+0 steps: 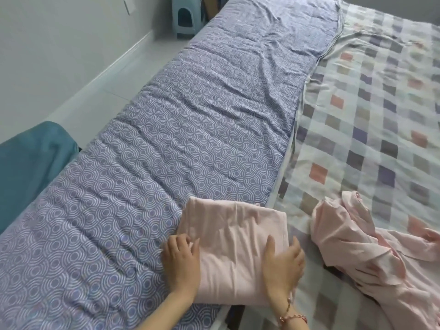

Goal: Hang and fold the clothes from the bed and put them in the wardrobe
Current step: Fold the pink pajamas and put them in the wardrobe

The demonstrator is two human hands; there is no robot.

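The folded pink cloth (232, 248) lies at the bed's (166, 139) near edge, pointing away. Left hand (181, 263) grips its side; right hand (283, 266) presses flat.

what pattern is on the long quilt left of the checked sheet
The quilt: purple-blue with white concentric circles; head view.

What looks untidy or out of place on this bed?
The crumpled pink garment lies in a twisted heap on the checked sheet, to the right of the neatly folded pink garment. The patterned quilt is wrinkled. I see nothing spilled or damaged.
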